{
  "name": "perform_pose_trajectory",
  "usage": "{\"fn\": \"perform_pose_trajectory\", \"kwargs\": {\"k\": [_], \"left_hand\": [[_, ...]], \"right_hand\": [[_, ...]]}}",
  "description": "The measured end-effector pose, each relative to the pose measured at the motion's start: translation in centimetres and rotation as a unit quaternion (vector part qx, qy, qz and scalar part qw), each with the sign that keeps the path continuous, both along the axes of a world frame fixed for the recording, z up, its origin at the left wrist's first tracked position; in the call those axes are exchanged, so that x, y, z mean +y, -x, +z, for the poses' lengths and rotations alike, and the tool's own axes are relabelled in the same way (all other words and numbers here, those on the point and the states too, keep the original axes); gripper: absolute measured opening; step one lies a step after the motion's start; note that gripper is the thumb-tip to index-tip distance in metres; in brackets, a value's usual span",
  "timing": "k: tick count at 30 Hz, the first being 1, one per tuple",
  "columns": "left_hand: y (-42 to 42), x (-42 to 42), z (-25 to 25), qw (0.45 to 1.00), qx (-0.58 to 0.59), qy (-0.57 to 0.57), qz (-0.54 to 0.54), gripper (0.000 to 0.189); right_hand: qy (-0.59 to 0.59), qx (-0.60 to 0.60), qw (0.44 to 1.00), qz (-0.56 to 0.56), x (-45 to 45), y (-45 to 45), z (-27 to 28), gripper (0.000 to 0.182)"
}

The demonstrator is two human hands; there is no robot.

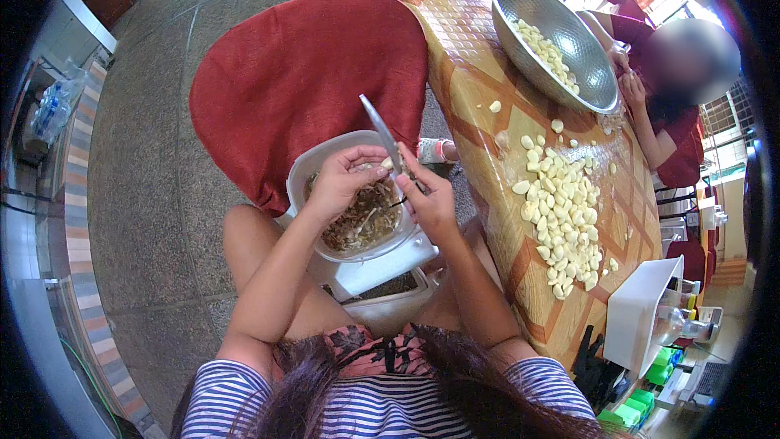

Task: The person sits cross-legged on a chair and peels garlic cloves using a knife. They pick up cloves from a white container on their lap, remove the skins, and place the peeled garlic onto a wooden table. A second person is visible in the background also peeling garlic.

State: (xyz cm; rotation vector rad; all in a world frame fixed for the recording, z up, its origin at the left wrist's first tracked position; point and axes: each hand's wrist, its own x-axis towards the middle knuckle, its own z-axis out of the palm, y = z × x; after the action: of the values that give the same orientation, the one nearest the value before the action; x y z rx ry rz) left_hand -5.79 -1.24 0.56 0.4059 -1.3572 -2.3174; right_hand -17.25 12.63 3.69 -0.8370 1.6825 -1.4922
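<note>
My left hand [341, 183] pinches a pale garlic clove [387, 163] between thumb and fingertips. A knife [379, 125] is gripped in my right hand [431, 198], its blade pointing up and away, close beside the clove. Both hands are above a translucent plastic tub [297, 180], which holds wet brown garlic skins [362, 225]. To my right, a heap of peeled garlic cloves [563, 219] lies on the table [463, 67]. Farther along stands a large metal bowl [588, 52] with more peeled cloves [545, 55] inside.
A red cloth-covered chair [311, 73] stands ahead of me, behind the tub. Across the table sits a person in a dark red top [679, 152], hands together near the bowl. A white plastic bin [637, 311] with bottles stands at the table's near right.
</note>
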Motion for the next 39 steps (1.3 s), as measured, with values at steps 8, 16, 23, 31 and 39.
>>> {"fn": "perform_pose_trajectory", "kwargs": {"k": [8,16,23,31,39], "left_hand": [[-0.1,-0.4,0.1,0.999,-0.001,-0.034,0.021,0.031],[-0.4,-0.3,-0.4,1.000,-0.008,0.006,0.018,0.028],[-0.5,0.1,-0.1,0.997,-0.037,0.056,0.044,0.026],[-0.2,1.0,-1.0,0.994,-0.048,0.070,0.074,0.022],[0.5,1.5,-1.0,0.986,0.048,-0.158,0.011,0.023]], "right_hand": [[-0.008,-0.073,0.995,0.065,0.8,1.3,0.5,0.062],[0.073,0.007,0.988,0.137,0.2,0.3,0.2,0.062],[0.086,-0.027,0.986,0.138,0.2,0.2,0.0,0.062],[0.017,0.036,0.996,0.084,0.3,0.2,0.8,0.052],[0.106,-0.306,0.941,0.099,0.8,0.3,-0.5,0.056]]}}
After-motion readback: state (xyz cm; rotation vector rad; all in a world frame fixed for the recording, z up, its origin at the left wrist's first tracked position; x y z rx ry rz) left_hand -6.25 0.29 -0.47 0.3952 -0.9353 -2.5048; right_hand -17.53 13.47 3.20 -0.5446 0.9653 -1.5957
